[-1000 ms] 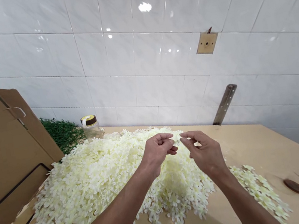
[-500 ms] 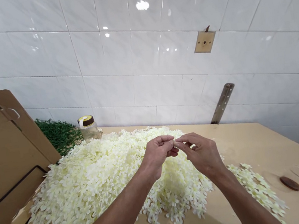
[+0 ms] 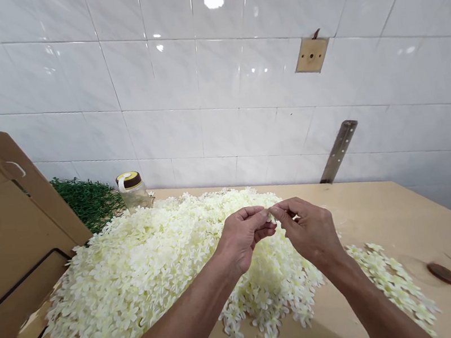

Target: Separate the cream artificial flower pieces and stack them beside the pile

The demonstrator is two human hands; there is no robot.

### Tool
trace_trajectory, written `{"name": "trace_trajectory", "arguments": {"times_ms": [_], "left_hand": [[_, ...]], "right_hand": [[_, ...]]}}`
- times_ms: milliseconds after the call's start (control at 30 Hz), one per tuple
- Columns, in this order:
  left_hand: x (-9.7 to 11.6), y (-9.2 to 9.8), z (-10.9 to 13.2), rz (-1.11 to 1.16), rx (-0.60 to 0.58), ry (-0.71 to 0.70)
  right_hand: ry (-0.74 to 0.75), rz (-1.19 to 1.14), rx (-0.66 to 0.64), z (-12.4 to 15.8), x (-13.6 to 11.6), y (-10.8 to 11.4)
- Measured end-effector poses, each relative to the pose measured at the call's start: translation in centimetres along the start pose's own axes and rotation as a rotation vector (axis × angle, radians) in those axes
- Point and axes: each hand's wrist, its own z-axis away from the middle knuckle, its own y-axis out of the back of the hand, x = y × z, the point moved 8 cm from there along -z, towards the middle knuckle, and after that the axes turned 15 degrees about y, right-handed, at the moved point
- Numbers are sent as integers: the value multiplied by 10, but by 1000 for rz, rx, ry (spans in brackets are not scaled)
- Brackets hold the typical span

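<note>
My left hand [image 3: 247,237] and my right hand [image 3: 307,228] meet fingertip to fingertip above a large heap of white-green artificial flowers [image 3: 138,268]. Both are closed in a pinch. A small pale bit, looking like an artificial flower [image 3: 272,218], shows between the fingertips; the fingers cover most of it. Directly below my hands, loose blossoms form a mound that spreads towards the table's front edge. A smaller scatter of flowers [image 3: 392,277] lies to the right of my right forearm.
A clear jar with a brown and yellow lid [image 3: 131,191] stands behind the heap, beside green plastic foliage [image 3: 87,199]. A cardboard box [image 3: 7,226] and a black metal frame [image 3: 21,284] border the left. On the right lies a dark brown oval object [image 3: 444,273]. A metal bracket [image 3: 339,152] leans at the tiled wall.
Both hands have shifted slightly to the right, fingertips still together. The whole view has tilted a little. The heap looks the same.
</note>
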Motion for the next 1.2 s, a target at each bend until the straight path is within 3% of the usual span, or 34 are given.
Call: {"name": "trace_trajectory", "arguments": {"times_ms": [167,267,367,600,867,1200], "left_hand": [[9,0,2,-29,9,-65],[15,3,4,-40,38,-82],[21,8,5,-66,87,-111],[28,15,5,-142,160,-179],[22,11,4,-230,176,-189],[15,8,1,-124,108,-125]], "right_hand": [[-351,-306,-8,8,27,-6],[-422,-498,69,9,39,-7],[-446,-522,104,8,47,-5],[-300,-208,-19,6,39,-5],[141,37,86,-1,-8,1],[210,40,40,0,-13,-5]]}}
